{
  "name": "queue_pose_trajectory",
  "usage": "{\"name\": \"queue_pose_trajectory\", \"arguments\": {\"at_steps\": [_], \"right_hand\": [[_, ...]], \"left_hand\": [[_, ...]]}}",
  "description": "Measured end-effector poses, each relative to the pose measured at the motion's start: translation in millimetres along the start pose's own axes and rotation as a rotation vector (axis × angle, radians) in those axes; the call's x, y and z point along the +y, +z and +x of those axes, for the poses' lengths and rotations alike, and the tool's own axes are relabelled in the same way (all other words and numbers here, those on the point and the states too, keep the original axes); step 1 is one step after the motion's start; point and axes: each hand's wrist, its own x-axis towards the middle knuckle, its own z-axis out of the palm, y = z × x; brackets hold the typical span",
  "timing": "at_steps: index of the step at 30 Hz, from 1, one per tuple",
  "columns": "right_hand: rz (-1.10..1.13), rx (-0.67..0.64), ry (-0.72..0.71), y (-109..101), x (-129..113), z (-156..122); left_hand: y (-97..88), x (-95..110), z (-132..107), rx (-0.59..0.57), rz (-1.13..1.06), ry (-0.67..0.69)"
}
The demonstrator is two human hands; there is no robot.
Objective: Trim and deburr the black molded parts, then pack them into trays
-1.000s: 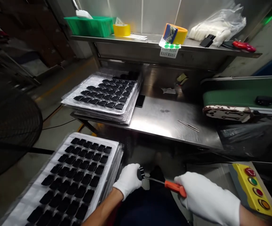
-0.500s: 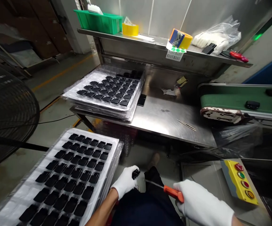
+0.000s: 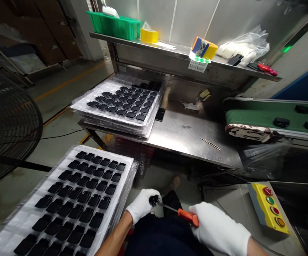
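Note:
My left hand (image 3: 142, 205), in a white glove, is closed around a small black plastic part (image 3: 154, 200) above my lap. In my gloved right hand (image 3: 218, 225) is a screwdriver (image 3: 188, 217) with an orange handle and a thin metal shaft. Its tip points left and meets the black part, or lies right beside it; the exact contact is too small to see. Left of my left hand lies a white tray (image 3: 129, 167) holding rows of similar black parts (image 3: 76, 193).
More black parts fill stacked trays (image 3: 83, 103) on the metal bench (image 3: 180, 133), where tweezers (image 3: 209, 143) lie. A green conveyor (image 3: 260, 113) carries black parts at right, above a yellow button box (image 3: 271, 209). A large fan (image 3: 9, 117) stands left. A shelf (image 3: 175, 49) holds a green bin (image 3: 116, 25) and tape (image 3: 149, 35).
My right hand has moved left, bringing the screwdriver's tip up to the black part. Parts on the conveyor have shifted left. My left hand keeps its hold.

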Motion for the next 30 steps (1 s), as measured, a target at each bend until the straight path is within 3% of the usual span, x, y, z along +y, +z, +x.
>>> {"name": "queue_pose_trajectory", "arguments": {"at_steps": [6,13,20,25,30], "right_hand": [[0.004,0.018,0.048,-6,5,1],[0.078,0.048,0.068,1,21,5],[0.187,0.079,0.091,10,51,9],[0.241,0.062,0.060,10,52,14],[0.288,0.072,0.062,9,57,13]], "left_hand": [[3.0,-3,6,0.000,0.028,-0.024],[14.4,-3,28,0.012,0.010,-0.109],[4.4,9,46,-0.050,-0.164,-0.069],[4.5,-1,53,-0.105,-0.369,-0.147],[6.0,-6,50,-0.091,-0.804,-0.152]]}}
